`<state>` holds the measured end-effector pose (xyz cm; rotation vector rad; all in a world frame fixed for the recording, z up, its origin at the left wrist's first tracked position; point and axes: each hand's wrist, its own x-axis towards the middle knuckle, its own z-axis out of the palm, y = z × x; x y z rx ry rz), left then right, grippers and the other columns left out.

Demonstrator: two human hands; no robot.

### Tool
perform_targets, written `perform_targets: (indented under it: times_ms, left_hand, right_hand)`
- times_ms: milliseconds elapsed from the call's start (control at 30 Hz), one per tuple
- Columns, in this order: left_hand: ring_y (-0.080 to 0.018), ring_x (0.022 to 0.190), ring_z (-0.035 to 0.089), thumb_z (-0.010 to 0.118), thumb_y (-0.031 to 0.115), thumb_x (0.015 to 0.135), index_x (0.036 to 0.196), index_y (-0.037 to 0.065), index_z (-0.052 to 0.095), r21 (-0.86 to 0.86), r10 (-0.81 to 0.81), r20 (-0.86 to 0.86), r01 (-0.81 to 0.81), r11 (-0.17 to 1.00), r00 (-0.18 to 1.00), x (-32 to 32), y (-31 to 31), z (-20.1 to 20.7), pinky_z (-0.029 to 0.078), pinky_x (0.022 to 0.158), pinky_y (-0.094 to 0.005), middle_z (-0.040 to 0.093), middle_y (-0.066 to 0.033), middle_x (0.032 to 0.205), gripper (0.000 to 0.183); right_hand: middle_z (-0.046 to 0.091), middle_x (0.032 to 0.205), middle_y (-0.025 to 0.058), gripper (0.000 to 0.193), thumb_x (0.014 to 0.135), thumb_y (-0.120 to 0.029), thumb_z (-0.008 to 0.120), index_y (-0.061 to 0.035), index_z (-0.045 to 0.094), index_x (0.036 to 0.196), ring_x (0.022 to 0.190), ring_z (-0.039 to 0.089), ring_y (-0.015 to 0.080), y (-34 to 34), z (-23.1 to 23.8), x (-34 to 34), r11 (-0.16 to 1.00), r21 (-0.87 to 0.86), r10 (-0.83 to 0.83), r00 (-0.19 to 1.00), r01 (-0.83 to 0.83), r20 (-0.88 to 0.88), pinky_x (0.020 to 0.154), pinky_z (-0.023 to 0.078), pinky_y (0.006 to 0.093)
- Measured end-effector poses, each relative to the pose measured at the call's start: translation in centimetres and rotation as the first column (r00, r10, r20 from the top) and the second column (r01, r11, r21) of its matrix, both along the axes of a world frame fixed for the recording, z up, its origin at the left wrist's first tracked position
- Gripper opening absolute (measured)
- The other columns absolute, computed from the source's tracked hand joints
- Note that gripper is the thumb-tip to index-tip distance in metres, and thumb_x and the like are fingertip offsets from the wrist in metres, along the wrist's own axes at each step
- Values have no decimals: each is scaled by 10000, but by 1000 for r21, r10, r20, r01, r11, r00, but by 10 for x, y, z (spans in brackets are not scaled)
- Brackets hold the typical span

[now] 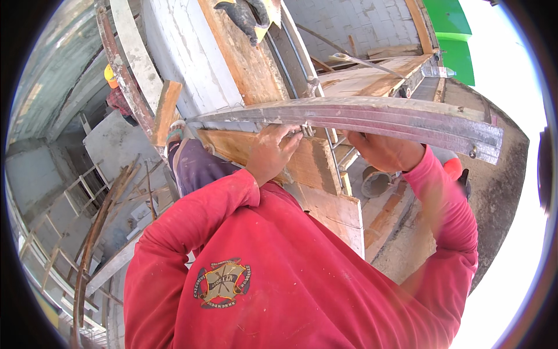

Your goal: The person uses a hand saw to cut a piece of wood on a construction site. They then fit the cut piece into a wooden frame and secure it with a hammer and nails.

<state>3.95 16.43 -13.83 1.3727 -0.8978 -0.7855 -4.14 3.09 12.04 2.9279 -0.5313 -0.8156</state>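
My left hand [273, 150] is at the top edge of a wooden formwork board [314, 166], its fingers curled in. What they grip, if anything, is too small to make out. My right hand [386, 152] is below a long, scuffed bar [401, 118] that crosses in front of me. Its fingers bunch beside the steel rods [334, 152], partly covered by the bar, so what they hold is hidden. The rods run along the gap between the boards. Beyond the bar, a handsaw [247, 20] with a black handle lies on a wide plank [247, 55].
A round container [376, 181] of grey material stands beyond my right forearm. A clear plastic bottle [439, 71] lies at the far right near a green panel [450, 38]. To the left, far below, are long timbers [107, 221] and a person in a yellow helmet [110, 74].
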Motion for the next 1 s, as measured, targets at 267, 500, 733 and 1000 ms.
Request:
perform_targets:
  times_ms: [267, 500, 733, 1000]
  left_hand:
    - [-350, 996, 720, 754, 238, 962, 1125, 83, 751, -50, 38, 88, -33, 998, 995, -3, -4, 0, 543, 930, -462, 772, -144, 1056, 225]
    - [-365, 1015, 710, 759, 246, 944, 1118, 74, 752, -45, 69, 46, -67, 997, 997, -8, -5, 2, 530, 941, -472, 767, -158, 1079, 244]
    - [-358, 1012, 702, 769, 228, 931, 1086, 83, 762, 30, 32, 33, -33, 999, 999, -10, -4, 3, 504, 970, -451, 769, -140, 1068, 213]
    - [-341, 989, 703, 783, 171, 929, 1031, 79, 776, -117, 155, 115, -141, 983, 981, -12, -9, -6, 502, 952, -453, 771, -120, 1029, 138]
  right_hand:
    - [560, 1550, 95, 441, 1137, -345, 473, -101, 582, 1488, 1443, 486, 246, -38, -18, -24, 707, 512, -497, 858, 487, -129, 1241, 349, 422]
    - [516, 1618, 98, 534, 1134, -383, 476, -87, 513, 1576, 1522, 434, 231, -76, -36, -53, 959, 51, 280, 960, -280, 2, 1325, 282, 418]
    - [470, 1662, 68, 651, 1098, -500, 506, -106, 461, 1615, 1557, 393, 218, -76, -44, -50, -32, -653, 804, 368, -757, -467, 1353, 218, 396]
    - [288, 1763, 2, 730, 1073, -593, 516, -211, 361, 1675, 1623, 234, 194, -60, -18, -20, -560, 150, 195, -305, -815, -932, 1369, 77, 372]
